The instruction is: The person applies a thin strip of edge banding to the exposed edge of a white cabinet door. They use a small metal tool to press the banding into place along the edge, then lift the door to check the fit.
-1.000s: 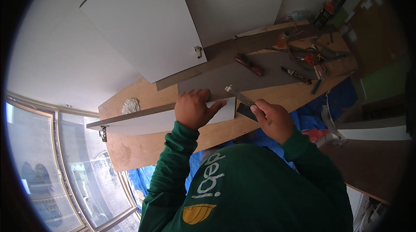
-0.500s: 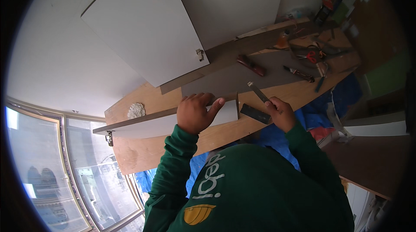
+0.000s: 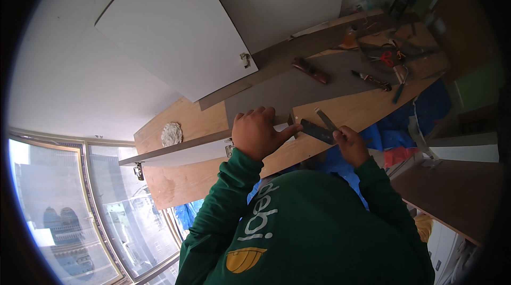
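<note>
My left hand (image 3: 258, 133) is wrapped over the top edge of a white cabinet door (image 3: 186, 152) that stands on its long edge, near its right end, the thumb stretched out to the right. Metal hinges show on the door's near face, one (image 3: 139, 171) at the left end and another beside my wrist. My right hand (image 3: 351, 144) closes round a narrow flat metal tool (image 3: 326, 118), its exact kind unclear, with its pale tip pointing up and left. Below that tool, close to my fingers, lies a dark rectangular block (image 3: 315, 129).
The wooden worktop (image 3: 162, 186) holds a pale crumpled wad (image 3: 171, 134), a dark red hand plane (image 3: 311, 70), a cutter-like tool (image 3: 371, 80) and red-handled scissors (image 3: 384, 59). Another hinged door (image 3: 170, 35) leans behind. Blue sheeting (image 3: 391, 130) hangs below; windows (image 3: 128, 205) stand at left.
My left hand has slid right along the door's edge, uncovering a hinge. The metal tool in my right hand has come lower and nearer the dark block. The view has shifted slightly.
</note>
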`<state>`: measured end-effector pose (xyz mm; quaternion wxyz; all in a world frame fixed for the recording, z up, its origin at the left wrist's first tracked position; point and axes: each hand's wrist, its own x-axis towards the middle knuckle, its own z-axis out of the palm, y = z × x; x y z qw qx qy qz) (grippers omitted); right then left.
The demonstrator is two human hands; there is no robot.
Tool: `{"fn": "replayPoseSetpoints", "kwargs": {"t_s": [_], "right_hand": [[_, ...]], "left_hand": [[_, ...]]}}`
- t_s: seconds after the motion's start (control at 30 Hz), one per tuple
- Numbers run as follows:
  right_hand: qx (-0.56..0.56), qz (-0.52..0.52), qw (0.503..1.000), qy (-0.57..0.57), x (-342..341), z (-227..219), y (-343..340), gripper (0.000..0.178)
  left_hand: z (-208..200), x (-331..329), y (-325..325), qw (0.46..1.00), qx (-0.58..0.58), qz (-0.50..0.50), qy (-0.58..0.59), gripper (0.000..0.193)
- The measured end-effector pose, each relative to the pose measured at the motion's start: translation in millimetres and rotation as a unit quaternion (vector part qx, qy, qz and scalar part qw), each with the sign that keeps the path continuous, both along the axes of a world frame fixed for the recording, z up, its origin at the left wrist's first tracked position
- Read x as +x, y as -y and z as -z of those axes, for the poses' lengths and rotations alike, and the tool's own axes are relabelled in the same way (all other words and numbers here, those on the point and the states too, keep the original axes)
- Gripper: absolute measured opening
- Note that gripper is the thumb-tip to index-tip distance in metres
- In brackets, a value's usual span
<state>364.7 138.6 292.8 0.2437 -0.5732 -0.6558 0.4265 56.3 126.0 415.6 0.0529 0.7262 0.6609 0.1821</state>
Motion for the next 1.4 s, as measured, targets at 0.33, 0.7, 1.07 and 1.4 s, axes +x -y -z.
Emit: {"fn": "replayPoseSetpoints", "kwargs": {"t_s": [0.33,0.7,1.07,1.4], "right_hand": [[-0.008,-0.010,1.000,-0.014,-1,-2,-2,0.026],[-0.014,-0.018,1.000,-0.004,1,6,-3,0.028],[-0.018,-0.025,1.000,0.003,-3,3,-7,0.029],[-0.021,-0.028,0.999,0.008,-6,-1,-8,0.028]], "left_hand": [[11,-5,-2,0.992,0.092,0.022,0.079,0.039],[6,-2,1,0.997,0.064,0.026,0.026,0.060],[15,-4,-3,0.996,0.037,0.003,0.079,0.048],[7,-3,3,0.998,0.051,0.027,0.028,0.055]]}}
